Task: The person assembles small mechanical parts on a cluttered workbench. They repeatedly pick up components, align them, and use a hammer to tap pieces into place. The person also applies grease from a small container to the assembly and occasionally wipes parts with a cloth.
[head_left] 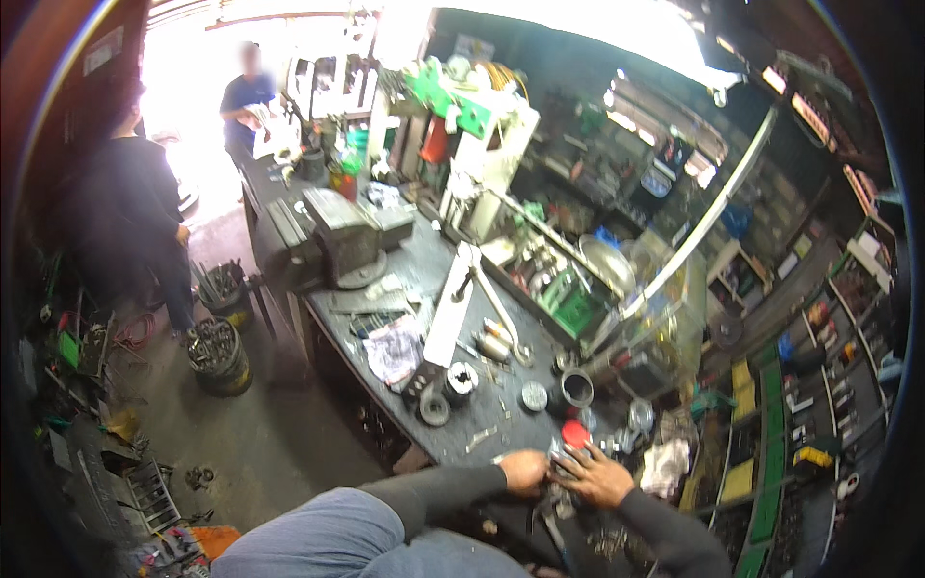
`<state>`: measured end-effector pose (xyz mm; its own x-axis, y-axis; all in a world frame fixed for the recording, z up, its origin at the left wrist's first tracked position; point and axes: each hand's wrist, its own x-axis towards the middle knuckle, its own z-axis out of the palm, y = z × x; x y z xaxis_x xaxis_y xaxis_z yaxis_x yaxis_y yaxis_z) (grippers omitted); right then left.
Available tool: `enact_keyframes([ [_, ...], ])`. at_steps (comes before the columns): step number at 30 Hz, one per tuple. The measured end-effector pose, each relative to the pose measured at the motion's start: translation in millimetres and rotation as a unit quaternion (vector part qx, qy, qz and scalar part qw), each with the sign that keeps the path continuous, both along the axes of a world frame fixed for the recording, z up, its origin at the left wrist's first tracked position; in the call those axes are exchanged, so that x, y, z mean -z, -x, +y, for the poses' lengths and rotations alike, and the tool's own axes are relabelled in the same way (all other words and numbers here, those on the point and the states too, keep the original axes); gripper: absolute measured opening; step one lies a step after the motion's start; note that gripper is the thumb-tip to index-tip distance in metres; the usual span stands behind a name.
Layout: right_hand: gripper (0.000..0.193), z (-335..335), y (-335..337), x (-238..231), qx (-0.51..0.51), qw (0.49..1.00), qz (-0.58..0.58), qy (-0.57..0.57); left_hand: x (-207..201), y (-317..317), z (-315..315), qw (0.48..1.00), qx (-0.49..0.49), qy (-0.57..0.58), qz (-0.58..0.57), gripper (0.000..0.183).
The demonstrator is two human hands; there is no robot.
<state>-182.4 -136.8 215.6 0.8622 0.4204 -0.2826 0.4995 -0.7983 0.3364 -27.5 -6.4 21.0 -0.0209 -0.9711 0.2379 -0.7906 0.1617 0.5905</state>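
Observation:
My left hand [525,472] is at the near end of the dark workbench [424,438], its fingers curled. What they close on, if anything, is hidden. Right beside it, my right hand [599,480] has its fingers stretched and spread over small grey metal parts. A red round cap [576,433] lies just past the right fingertips. Beyond it stand a dark metal cylinder [577,388] and a pale round disc [534,395]. Below my hands a tool with a dark handle [556,541] lies among small bits.
A large bench vise [352,236] is mounted farther along the bench. A long wrench [503,318], a cloth [393,349] and a ring-shaped part [435,409] lie nearer. Buckets of metal parts [220,356] stand on the floor at left. Two people [249,101] are at the back left.

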Motion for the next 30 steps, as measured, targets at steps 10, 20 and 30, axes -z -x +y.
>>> enact_keyframes([
  [10, 0.032, -26, -33, 69, -0.185, 0.979, 0.030, -0.075, -16, 20, 50, 0.976, -0.194, -0.061, -0.076, 0.114],
  [20, 0.020, 6, -9, 72, 0.015, 0.992, -0.041, -0.115, -16, 7, 45, 0.988, -0.136, -0.007, -0.079, 0.106],
  [30, 0.022, -15, -7, 47, 0.281, 0.935, -0.115, -0.181, -25, -15, 44, 0.990, -0.103, -0.073, 0.069, 0.120],
])
